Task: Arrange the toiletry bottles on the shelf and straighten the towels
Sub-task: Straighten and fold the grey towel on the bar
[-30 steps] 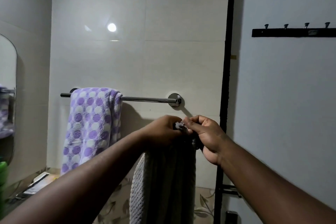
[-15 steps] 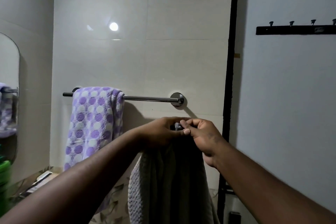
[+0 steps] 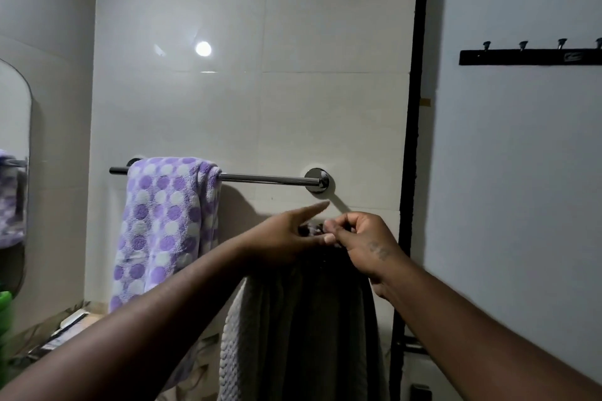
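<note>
Fingers, left: index finger [image 3: 312, 209] and thumb are straight, the index pointing toward the tiled wall [image 3: 325, 107]. The other fingers are hidden behind the left hand [image 3: 283, 238], so I cannot tell whether they hold cloth.
Fingers, right: curled, pinching the bunched top edge of the grey towel [image 3: 303, 329]. The right hand [image 3: 368, 239] is just beside the left.
Change: half a second ago both hands were clenched together on the bunch. Now the left index has opened out, and a bit of bunched edge shows between the two hands.
Reading: probably a re-grip, the left hand freeing itself to run along the edge and spread it. The right hand alone is seen to carry the edge.
Grey towel, place: hangs from the hands, below and in front of the bare right half of the towel rail [image 3: 264, 178]. Not yet on it.
Purple dotted towel [image 3: 163, 221]: draped over the left part of the rail, bunched narrow. Likely needs spreading.
Count, towels: two. A purple one also shows in the mirror [image 3: 14, 140], probably a reflection.
Count, rails: one.
Count, hooks: four on the black hook rack [image 3: 527, 57], all bare; the fourth is cut by the frame edge.
Count, toiletry bottles: none identifiable. The green object [image 3: 5, 303] at the left edge is too cropped to name.
Task status: towel part in progress. Bottles and shelf cannot be assessed from this view.
</note>
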`<action>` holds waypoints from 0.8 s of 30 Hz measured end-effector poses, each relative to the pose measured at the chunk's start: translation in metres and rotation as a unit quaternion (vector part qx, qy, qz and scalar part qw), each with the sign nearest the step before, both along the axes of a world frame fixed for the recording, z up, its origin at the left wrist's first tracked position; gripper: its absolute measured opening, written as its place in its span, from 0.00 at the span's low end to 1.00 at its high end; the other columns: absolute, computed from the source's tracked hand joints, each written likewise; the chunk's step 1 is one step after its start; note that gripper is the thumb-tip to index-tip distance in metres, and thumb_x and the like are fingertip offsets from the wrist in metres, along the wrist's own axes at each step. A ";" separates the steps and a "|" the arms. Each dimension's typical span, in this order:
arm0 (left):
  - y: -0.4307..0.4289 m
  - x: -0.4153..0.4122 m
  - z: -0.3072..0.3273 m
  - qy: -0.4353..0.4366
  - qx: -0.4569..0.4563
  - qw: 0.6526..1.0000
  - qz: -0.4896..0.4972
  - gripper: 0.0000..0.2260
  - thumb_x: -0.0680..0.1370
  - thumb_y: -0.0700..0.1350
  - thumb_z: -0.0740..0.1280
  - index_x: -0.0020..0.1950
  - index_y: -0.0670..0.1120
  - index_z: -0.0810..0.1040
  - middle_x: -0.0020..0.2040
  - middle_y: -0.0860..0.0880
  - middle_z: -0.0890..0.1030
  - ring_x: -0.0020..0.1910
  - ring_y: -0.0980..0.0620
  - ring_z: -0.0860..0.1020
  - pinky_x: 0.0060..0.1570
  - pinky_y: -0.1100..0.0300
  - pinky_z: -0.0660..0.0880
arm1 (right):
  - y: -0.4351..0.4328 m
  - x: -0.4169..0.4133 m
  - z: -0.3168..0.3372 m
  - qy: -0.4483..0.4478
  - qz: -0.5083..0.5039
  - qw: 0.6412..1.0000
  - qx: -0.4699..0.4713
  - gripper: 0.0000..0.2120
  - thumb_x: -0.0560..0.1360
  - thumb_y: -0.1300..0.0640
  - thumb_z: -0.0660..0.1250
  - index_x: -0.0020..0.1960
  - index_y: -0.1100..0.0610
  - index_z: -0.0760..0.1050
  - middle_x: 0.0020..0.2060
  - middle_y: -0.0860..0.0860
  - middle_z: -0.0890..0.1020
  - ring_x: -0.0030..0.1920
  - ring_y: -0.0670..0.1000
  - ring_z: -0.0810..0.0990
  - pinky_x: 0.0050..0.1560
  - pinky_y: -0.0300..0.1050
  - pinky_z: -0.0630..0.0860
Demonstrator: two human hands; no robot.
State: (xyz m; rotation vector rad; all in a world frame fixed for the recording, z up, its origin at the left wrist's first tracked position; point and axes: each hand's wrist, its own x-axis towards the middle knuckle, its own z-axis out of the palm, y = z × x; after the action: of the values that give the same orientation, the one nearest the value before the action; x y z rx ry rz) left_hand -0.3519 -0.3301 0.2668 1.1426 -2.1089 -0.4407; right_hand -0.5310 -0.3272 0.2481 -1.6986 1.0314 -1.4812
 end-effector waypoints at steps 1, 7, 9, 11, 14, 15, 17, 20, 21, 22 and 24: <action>0.000 -0.005 0.000 0.000 0.001 1.000 -0.026 0.19 0.78 0.56 0.72 0.68 0.54 0.78 0.56 0.55 0.85 0.51 0.62 0.82 0.53 0.65 0.77 | 0.000 0.004 0.004 -0.020 0.038 0.999 0.018 0.07 0.78 0.54 0.71 0.43 0.56 0.82 0.30 0.49 0.84 0.32 0.46 0.81 0.40 0.45 0.80; -0.003 0.003 0.010 0.012 -0.093 0.993 0.068 0.14 0.79 0.55 0.70 0.37 0.49 0.77 0.28 0.57 0.75 0.28 0.61 0.70 0.34 0.61 0.68 | -0.008 -0.014 0.000 0.120 0.030 0.991 -0.046 0.02 0.78 0.56 0.71 0.46 0.53 0.81 0.38 0.49 0.84 0.41 0.48 0.83 0.47 0.47 0.80; -0.003 0.007 0.010 0.022 -0.120 0.986 0.112 0.15 0.79 0.57 0.69 0.37 0.49 0.78 0.30 0.55 0.78 0.31 0.57 0.73 0.36 0.58 0.70 | -0.009 -0.018 -0.012 0.265 -0.051 0.960 -0.079 0.03 0.79 0.56 0.69 0.48 0.50 0.81 0.39 0.46 0.85 0.41 0.46 0.83 0.46 0.46 0.80; -0.004 0.011 0.009 0.019 -0.146 0.975 0.164 0.16 0.79 0.58 0.68 0.38 0.48 0.77 0.31 0.53 0.78 0.34 0.52 0.76 0.38 0.56 0.72 | -0.011 -0.021 -0.021 0.321 -0.157 0.925 -0.128 0.07 0.79 0.58 0.66 0.50 0.49 0.82 0.43 0.45 0.84 0.44 0.46 0.82 0.46 0.45 0.79; -0.006 0.014 0.005 -0.006 -0.163 0.960 0.229 0.17 0.79 0.60 0.66 0.38 0.49 0.76 0.33 0.51 0.80 0.37 0.48 0.79 0.40 0.54 0.75 | -0.013 -0.021 -0.025 0.276 -0.222 0.926 -0.135 0.10 0.79 0.61 0.64 0.49 0.50 0.83 0.45 0.50 0.83 0.44 0.51 0.81 0.46 0.45 0.77; -0.006 0.014 0.005 -0.018 -0.163 0.956 0.243 0.17 0.79 0.60 0.66 0.39 0.48 0.77 0.34 0.51 0.80 0.39 0.47 0.80 0.41 0.53 0.76 | -0.013 -0.019 -0.024 0.215 -0.178 0.956 -0.090 0.08 0.79 0.61 0.65 0.47 0.52 0.82 0.42 0.52 0.84 0.39 0.51 0.82 0.43 0.45 0.78; -0.007 0.016 0.005 -0.033 -0.153 0.956 0.248 0.17 0.79 0.60 0.65 0.40 0.48 0.77 0.36 0.50 0.81 0.41 0.45 0.81 0.41 0.53 0.76 | -0.011 -0.012 -0.019 0.052 -0.013 0.998 0.022 0.06 0.79 0.62 0.68 0.45 0.54 0.81 0.38 0.53 0.85 0.35 0.47 0.82 0.39 0.42 0.79; -0.008 0.022 0.008 -0.015 -0.140 0.963 0.229 0.17 0.80 0.58 0.66 0.41 0.47 0.78 0.36 0.49 0.82 0.39 0.46 0.81 0.41 0.53 0.76 | -0.010 -0.015 -0.007 -0.094 0.161 0.979 0.082 0.06 0.74 0.65 0.73 0.44 0.56 0.79 0.39 0.53 0.84 0.38 0.48 0.83 0.42 0.40 0.79; -0.009 0.024 0.008 0.000 -0.146 0.962 0.230 0.17 0.80 0.59 0.66 0.41 0.47 0.78 0.36 0.50 0.82 0.39 0.47 0.81 0.41 0.53 0.77 | -0.011 -0.018 -0.005 -0.100 0.201 0.969 0.100 0.06 0.73 0.65 0.74 0.45 0.56 0.79 0.41 0.55 0.84 0.40 0.51 0.83 0.45 0.43 0.80; -0.010 0.026 0.010 0.013 -0.157 0.959 0.236 0.17 0.79 0.59 0.66 0.40 0.48 0.78 0.35 0.50 0.82 0.38 0.48 0.81 0.41 0.54 0.76 | -0.011 -0.021 -0.006 -0.087 0.235 0.961 0.121 0.08 0.72 0.63 0.75 0.48 0.56 0.79 0.43 0.57 0.84 0.42 0.53 0.83 0.49 0.47 0.80; -0.010 0.027 0.013 0.037 -0.180 0.950 0.254 0.16 0.79 0.59 0.66 0.39 0.49 0.77 0.33 0.51 0.81 0.37 0.48 0.80 0.37 0.55 0.74 | -0.014 -0.028 -0.015 -0.049 0.278 0.946 0.158 0.13 0.71 0.58 0.78 0.52 0.57 0.79 0.47 0.59 0.84 0.47 0.56 0.83 0.55 0.53 0.79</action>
State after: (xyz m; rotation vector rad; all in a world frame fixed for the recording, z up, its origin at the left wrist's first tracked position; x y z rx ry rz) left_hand -0.3251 -0.3404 0.2803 1.3568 -1.6515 0.1367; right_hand -0.5589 -0.3408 0.2329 -1.5008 0.6190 -0.9644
